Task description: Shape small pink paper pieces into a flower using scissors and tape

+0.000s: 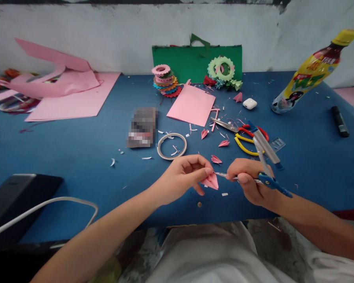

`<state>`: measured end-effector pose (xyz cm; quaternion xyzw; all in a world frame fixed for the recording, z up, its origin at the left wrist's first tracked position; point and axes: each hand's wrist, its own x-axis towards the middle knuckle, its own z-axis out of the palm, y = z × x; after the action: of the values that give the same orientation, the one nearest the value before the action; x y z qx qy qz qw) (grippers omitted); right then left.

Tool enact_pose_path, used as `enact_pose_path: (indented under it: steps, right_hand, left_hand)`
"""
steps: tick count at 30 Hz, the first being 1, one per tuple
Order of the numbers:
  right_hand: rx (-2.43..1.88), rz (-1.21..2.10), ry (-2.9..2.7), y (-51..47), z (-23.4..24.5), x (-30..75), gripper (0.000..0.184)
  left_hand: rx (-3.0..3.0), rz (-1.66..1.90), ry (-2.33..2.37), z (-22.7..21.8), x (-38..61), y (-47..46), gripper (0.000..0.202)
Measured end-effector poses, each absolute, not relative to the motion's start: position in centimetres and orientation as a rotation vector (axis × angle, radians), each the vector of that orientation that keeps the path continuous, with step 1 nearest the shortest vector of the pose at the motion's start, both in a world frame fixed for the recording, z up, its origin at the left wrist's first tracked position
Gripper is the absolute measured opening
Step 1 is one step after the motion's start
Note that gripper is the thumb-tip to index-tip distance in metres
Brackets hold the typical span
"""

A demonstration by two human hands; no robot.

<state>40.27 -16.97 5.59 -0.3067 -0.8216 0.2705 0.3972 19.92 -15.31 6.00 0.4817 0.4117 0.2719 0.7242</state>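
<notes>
My left hand [191, 173] pinches a small folded pink paper piece [211, 181] between thumb and fingers, just above the table's near edge. Closed around one metal leg of a blue and silver drawing compass [268, 180] is my right hand [252, 181]. The compass's thin tip meets the upper edge of the folded paper; its other leg sticks up and away. Beyond my hands lie small folded pink paper pieces [216, 159], apart from each other.
Scissors [244, 135] with red and yellow handles lie beyond my right hand. A tape roll [172, 146], pink sheet [191, 105], white earbud case [249, 103], stacked paper rings [165, 82] and a tilted-looking drink bottle [306, 78] stand farther back. A black box [38, 188] with white cable is left.
</notes>
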Motion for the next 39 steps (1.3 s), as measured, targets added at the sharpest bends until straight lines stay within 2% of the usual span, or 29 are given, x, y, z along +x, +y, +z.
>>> enact_pose_path:
  steps: [39]
  right_hand:
    - [-0.57, 0.72, -1.975, -16.8, 4.4, 40.0, 0.026]
  left_hand:
    - [1.076, 0.574, 0.879, 6.2, 19.6, -15.4, 0.019]
